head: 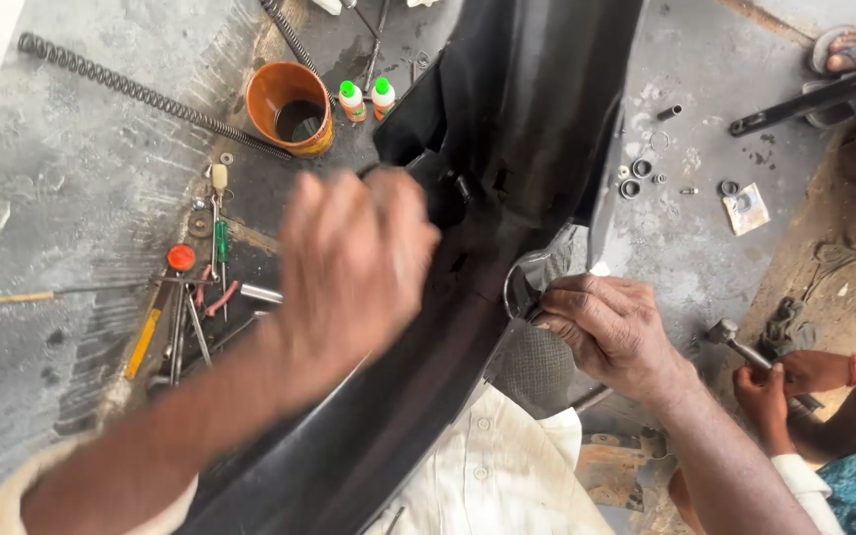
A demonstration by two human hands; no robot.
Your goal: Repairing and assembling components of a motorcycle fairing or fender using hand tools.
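A large black plastic vehicle body panel (517, 89) runs from the top centre down to the bottom left. My left hand (354, 263) is blurred and curled around the panel's upper edge near a dark fitting. At the panel's right edge my right hand (611, 332) pinches a thin metal ring or clip (515, 287). My white shirt (497, 476) shows below the panel.
Hand tools (195, 297) lie scattered on the grey concrete floor at left, near an orange cup (292, 107), two small green-capped bottles (367, 99) and a long coil spring (141, 91). Small washers (638, 170) lie at right. Another person's hands (785, 381) hold a hammer at lower right.
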